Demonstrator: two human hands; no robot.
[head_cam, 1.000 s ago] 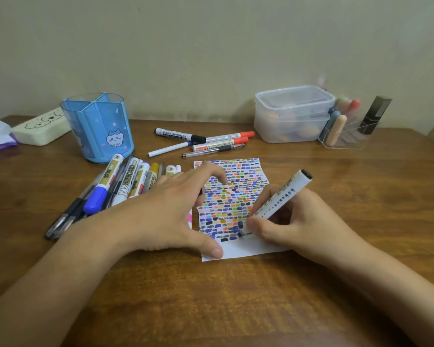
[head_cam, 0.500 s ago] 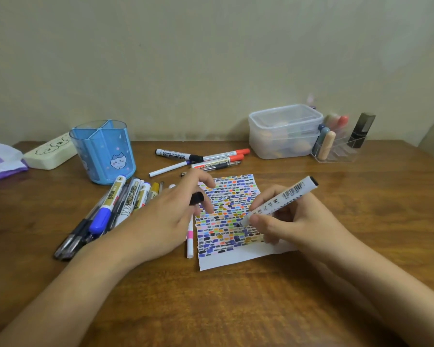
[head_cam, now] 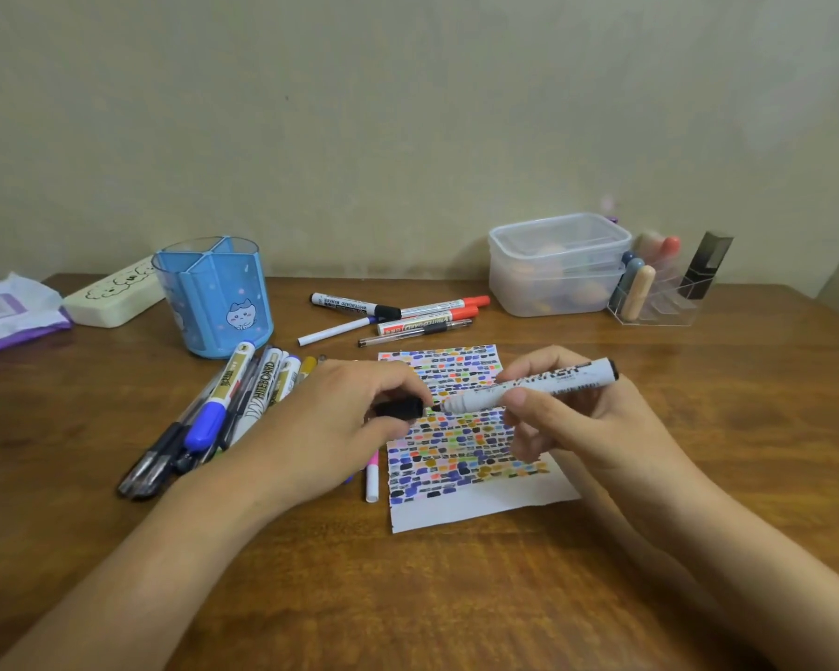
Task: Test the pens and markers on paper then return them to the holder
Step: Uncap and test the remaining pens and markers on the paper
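a: black cap (head_cam: 398,408) pinched in the left hand (head_cam: 333,428), nib of the white marker (head_cam: 529,384) almost at its mouth. recapping, i'd say?

b: looks so. the right hand (head_cam: 587,423) is wrapped round the marker barrel, holding it nearly level above the paper (head_cam: 475,506). best way: line cap and nib on one axis, slide straight, push until it seats, so the nib isn't bent or smeared on a finger.

a: any writing?

b: the held barrel reads "marker"; the smaller print is too blurred. in the pile at nine o'clock of the paper, one white barrel (head_cam: 262,385) shows "hiteboard". at twelve o'clock, a black-capped marker (head_cam: 354,305) and a red one (head_cam: 427,324) both read "whiteboard marker".

a: and the holder?

b: blue holder (head_cam: 214,297) with a cat face stands at eleven o'clock on the bench (head_cam: 456,598); nothing shows above its rim.
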